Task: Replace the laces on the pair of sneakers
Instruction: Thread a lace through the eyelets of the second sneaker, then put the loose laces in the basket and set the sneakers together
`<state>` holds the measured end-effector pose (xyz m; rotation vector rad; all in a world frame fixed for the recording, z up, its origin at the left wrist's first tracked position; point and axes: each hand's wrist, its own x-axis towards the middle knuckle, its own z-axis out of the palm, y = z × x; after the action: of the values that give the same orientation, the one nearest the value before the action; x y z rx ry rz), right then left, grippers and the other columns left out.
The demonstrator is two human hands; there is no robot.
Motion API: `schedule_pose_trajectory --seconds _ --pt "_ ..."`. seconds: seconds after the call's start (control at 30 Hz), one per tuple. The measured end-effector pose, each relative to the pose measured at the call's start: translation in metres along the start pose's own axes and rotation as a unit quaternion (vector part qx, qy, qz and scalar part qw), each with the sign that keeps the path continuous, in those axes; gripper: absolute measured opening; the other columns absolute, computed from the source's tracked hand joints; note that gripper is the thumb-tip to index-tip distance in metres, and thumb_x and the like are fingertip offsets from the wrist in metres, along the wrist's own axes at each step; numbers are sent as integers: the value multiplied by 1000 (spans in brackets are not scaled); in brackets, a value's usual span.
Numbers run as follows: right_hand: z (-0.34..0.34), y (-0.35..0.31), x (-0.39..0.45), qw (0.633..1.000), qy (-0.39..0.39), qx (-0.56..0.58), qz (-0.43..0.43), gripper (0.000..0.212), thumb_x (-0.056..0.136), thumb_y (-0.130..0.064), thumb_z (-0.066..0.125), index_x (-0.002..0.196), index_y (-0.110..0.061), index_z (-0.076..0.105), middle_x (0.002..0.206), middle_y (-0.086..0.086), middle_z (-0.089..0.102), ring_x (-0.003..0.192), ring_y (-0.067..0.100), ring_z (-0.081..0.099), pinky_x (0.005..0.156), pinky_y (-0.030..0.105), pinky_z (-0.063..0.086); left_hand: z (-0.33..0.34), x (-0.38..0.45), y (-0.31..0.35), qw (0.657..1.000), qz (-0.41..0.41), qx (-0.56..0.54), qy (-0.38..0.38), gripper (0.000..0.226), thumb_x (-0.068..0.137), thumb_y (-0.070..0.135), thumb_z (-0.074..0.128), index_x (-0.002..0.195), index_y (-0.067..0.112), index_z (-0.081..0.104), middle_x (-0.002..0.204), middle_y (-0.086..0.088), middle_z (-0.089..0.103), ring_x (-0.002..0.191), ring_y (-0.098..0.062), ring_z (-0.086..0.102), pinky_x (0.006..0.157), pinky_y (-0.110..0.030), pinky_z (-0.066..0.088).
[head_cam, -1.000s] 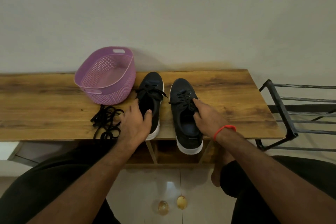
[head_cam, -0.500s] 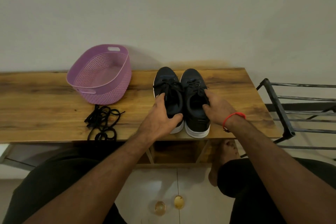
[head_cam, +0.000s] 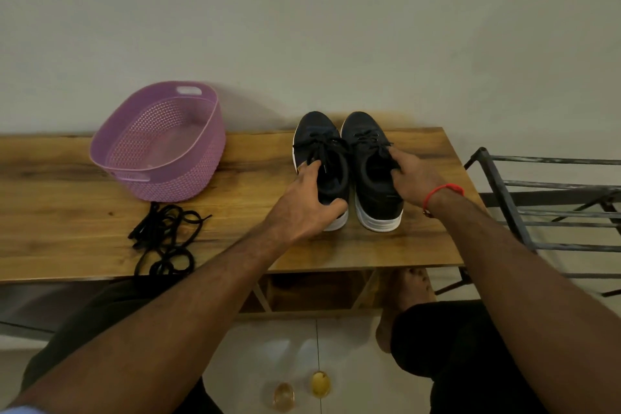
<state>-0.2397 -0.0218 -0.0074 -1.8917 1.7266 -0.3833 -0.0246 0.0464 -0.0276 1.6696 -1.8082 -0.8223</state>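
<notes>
Both sneakers (head_cam: 346, 165) under my hands are black with white soles and black laces. The bench (head_cam: 67, 212) is warm brown wood with darker grain streaks. My basket (head_cam: 158, 144) is lilac with a perforated lattice pattern. The spare laces (head_cam: 164, 239) are black. My wrist band (head_cam: 443, 190) is red.

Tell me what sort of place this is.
Probably a home entryway or shoe corner: a low wooden bench against a plain wall, a black metal shoe rack beside it, a tiled floor below, and a purple plastic basket.
</notes>
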Motion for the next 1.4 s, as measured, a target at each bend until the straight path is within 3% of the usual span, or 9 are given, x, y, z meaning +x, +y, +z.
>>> schedule_pose_trajectory --seconds 0.43,0.57,0.67,0.9,1.0,1.1,1.17,1.3,1.4 --pt "0 2 14 1000 -13 14 22 55 99 -5 38 152 -23 38 144 13 52 129 34 49 108 38 40 4 4 1 1000 -10 0 -3 86 87 47 67 156 21 22 152 1 40 135 -18 47 108 -35 45" --pt "-3 0 11 998 -27 55 31 60 97 -6 42 153 -26 34 146 10 50 131 32 48 111 42 40 0 2 5 999 -24 -33 -10 104 82 71 65 159 23 15 160 0 33 143 -18 39 113 -38 39" --pt "-7 -12 8 996 26 83 15 56 93 -9 46 148 -21 40 141 11 53 129 31 48 101 29 36 -9 -4 6 998 -38 -44 -2 112 78 80 60 161 24 8 165 -1 27 147 -18 34 116 -42 38" --pt "10 -74 -17 978 133 74 -142 57 92 -1 44 148 -11 41 149 10 45 139 24 39 119 36 28 -34 -31 -5 997 5 19 75 86 92 49 67 158 21 18 162 -2 30 147 -17 31 108 -28 27" --pt "33 -99 -36 968 114 68 -213 56 90 3 45 144 -12 47 144 9 49 135 23 40 118 34 29 -55 -45 -11 995 -16 53 84 74 94 40 67 155 22 28 158 -2 36 145 -19 33 115 -36 33" --pt "54 -119 -47 958 69 57 -271 53 91 3 46 142 -13 50 135 7 53 125 20 47 110 30 38 -85 -61 -21 991 -43 70 101 32 93 29 66 123 26 56 121 3 61 112 -14 57 88 -25 49" --pt "65 -131 -53 953 42 51 -295 52 91 2 49 141 -14 51 130 5 55 113 11 50 101 16 39 -109 -73 -32 989 -106 71 76 7 91 25 66 95 28 61 94 8 66 87 -10 62 65 -18 44" --pt "85 -154 -61 951 -8 51 -304 50 93 -2 52 140 -19 53 123 -1 58 92 6 55 88 17 46 -155 -98 -65 960 -248 131 -17 11 88 31 73 88 25 64 93 5 68 79 -9 61 60 -26 44" --pt "102 -173 -62 947 -42 52 -313 51 92 -2 57 140 -20 52 123 -1 58 90 11 59 80 12 44 -177 -111 -89 939 -316 133 1 37 82 31 84 108 22 59 104 2 62 76 -6 55 55 -25 41"
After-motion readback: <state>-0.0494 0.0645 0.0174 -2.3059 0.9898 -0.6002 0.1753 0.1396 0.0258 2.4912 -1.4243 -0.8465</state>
